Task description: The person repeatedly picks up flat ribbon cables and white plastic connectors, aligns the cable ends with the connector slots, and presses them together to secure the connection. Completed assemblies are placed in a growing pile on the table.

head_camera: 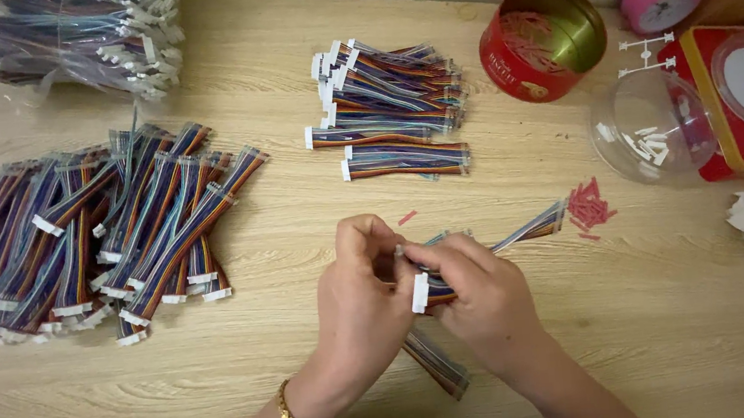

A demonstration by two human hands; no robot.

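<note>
We look down from our head, close over the wooden table (250, 357), facing its far edge; only one view.

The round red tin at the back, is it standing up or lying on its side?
Tipped over. The round red metal tin lies on its side on the wooden table, its gold inside facing the camera.

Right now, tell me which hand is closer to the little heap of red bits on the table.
Right. The right hand lies just down-left of the red bits; the left hand sits further left, beyond it.
</note>
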